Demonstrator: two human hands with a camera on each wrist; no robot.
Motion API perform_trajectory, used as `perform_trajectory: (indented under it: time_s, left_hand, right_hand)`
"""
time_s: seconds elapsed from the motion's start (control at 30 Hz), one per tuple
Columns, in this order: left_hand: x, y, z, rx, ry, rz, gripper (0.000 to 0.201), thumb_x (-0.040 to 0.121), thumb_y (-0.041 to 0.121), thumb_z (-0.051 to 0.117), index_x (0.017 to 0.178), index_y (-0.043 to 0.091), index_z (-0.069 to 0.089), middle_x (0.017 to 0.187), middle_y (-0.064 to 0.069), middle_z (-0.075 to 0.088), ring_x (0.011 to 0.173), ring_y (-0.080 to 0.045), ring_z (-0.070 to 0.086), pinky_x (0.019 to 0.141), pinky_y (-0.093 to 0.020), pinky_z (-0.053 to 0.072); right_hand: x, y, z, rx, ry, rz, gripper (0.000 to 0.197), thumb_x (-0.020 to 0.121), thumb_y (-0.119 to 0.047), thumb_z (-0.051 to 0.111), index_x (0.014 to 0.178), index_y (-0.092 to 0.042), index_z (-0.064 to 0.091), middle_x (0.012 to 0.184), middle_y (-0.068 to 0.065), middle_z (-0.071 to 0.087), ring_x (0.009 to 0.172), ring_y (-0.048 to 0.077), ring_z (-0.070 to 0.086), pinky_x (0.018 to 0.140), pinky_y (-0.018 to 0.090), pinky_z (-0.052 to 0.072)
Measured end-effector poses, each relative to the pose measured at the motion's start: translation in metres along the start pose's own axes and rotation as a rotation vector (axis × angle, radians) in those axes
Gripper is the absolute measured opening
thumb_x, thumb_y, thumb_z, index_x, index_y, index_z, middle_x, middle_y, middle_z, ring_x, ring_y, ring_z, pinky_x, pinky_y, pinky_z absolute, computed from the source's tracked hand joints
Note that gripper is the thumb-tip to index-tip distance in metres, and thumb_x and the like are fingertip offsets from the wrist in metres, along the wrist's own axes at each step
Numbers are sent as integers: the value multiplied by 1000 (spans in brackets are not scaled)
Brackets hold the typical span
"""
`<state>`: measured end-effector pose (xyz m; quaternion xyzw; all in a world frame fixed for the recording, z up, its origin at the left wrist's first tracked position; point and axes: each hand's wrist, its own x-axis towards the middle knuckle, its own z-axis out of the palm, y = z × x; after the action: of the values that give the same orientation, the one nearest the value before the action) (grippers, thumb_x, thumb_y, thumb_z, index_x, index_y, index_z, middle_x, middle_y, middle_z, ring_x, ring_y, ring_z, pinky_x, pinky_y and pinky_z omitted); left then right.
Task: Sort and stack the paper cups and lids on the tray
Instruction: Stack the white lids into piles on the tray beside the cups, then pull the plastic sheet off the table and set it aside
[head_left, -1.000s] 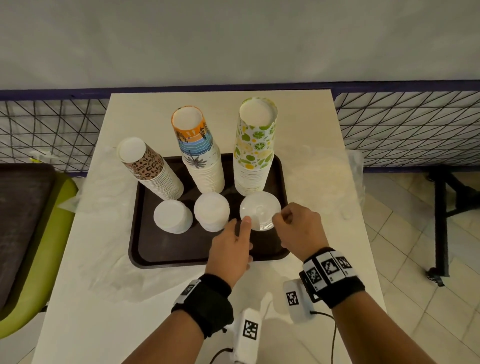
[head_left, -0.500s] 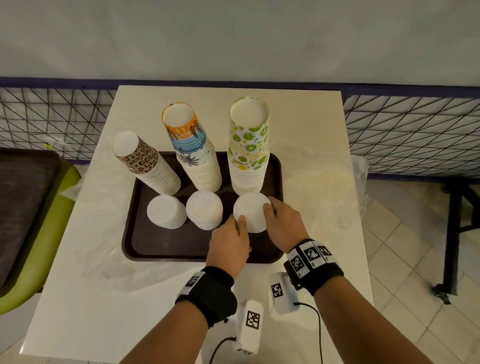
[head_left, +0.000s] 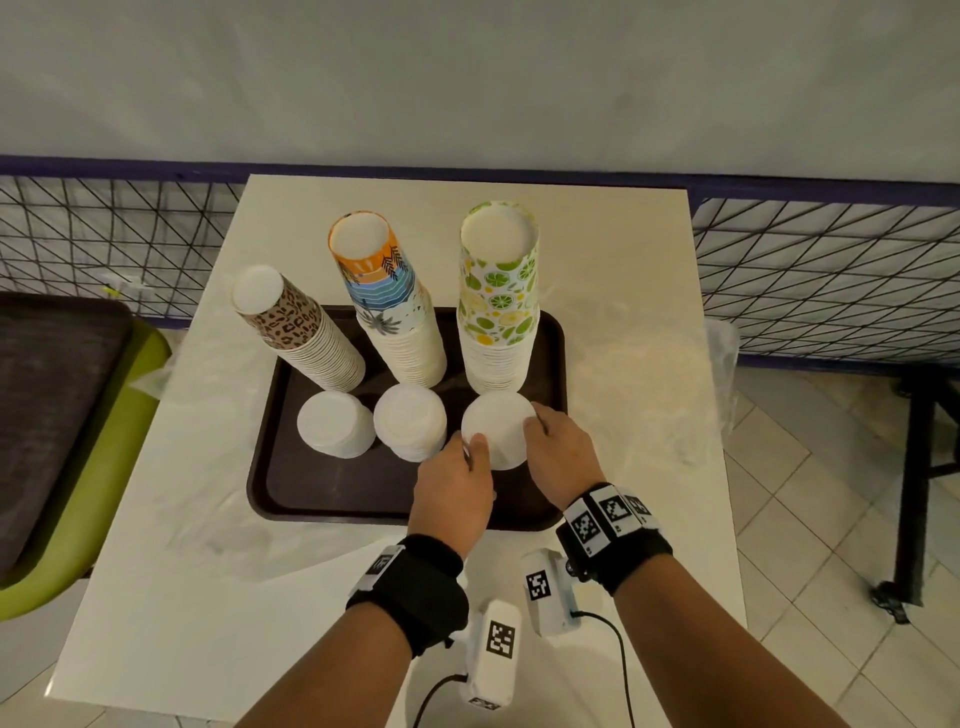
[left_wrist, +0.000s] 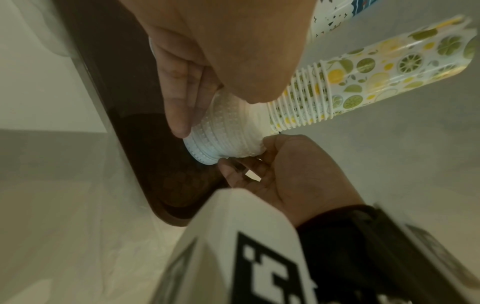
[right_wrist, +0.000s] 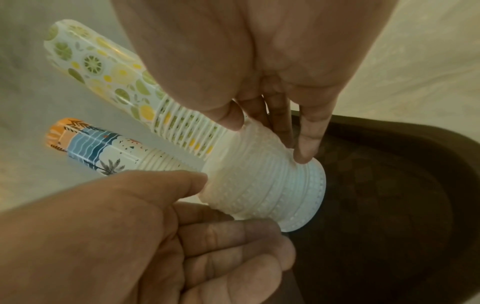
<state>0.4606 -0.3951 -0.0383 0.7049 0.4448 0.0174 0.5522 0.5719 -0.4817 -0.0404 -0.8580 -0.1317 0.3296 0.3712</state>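
A pale, marbled bench (head_left: 623, 291) stands against a plain light wall, with a dark rail and black wire mesh (head_left: 831, 275) running behind it on both sides. A lime-green seat (head_left: 78, 467) sits to the left and a tiled floor (head_left: 810, 519) lies to the right. On the bench a dark brown tray (head_left: 322, 499) carries three tall cup stacks along its far side: a leopard-print stack (head_left: 301, 332), a beach-print stack (head_left: 395, 312) and a citrus-print stack (head_left: 498, 301). In front of them stand three short white lid stacks; the left lid stack (head_left: 335, 423) and the middle lid stack (head_left: 410, 421) are untouched.

The near ends of both wrist cameras and their cables are cut off at the bottom of the head view. In the wrist views the palms fill much of the picture, and the base of the citrus-print stack is hidden behind the lids.

The right lid stack (head_left: 498, 431) stands on the tray just in front of the citrus-print stack, between the two hands. The left hand (head_left: 452, 493) forms a grip on its near-left side, thumb and fingers (left_wrist: 179, 107) pressed against the ribbed wall. The right hand (head_left: 558, 457) holds the right side, fingertips (right_wrist: 306, 144) curled down over the ridges and its thumb on the stack's near side.
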Motion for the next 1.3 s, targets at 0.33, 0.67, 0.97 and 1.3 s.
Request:
perform_trajectory:
  time_s: [0.33,0.67,0.97,1.3]
  left_hand:
    - [-11,6,-15,28,-28,3,34,107,38,44,103,10,62,90,-13,70,80,-27,74,80,-49,63]
    - [-49,-35,-35,573,-90,479,16,96,44,59,103,33,67,85,18,63,72,0,58,65,-19,51]
    - [-19,-29,41,944,-354,657,53,104,38,50,156,36,37,125,-1,50,111,-20,50,88,-36,54]
    - [-16,-30,51,1092,-381,637,52,108,35,41,159,36,29,127,-1,47,104,-22,52,73,-36,55]
  right_hand:
    - [-13,3,-9,101,39,21,46,108,-27,37,150,-13,46,152,8,49,140,25,44,109,27,32]
    - [-19,58,-44,-81,411,-124,35,94,-4,56,125,-16,65,128,9,51,112,31,54,96,38,47]
    - [17,84,-63,-705,105,32,72,90,-53,64,153,-40,31,162,8,18,141,39,24,112,53,37]
    - [19,91,-67,-373,216,-49,14,100,-13,58,101,-3,68,90,7,58,83,29,58,69,29,41]
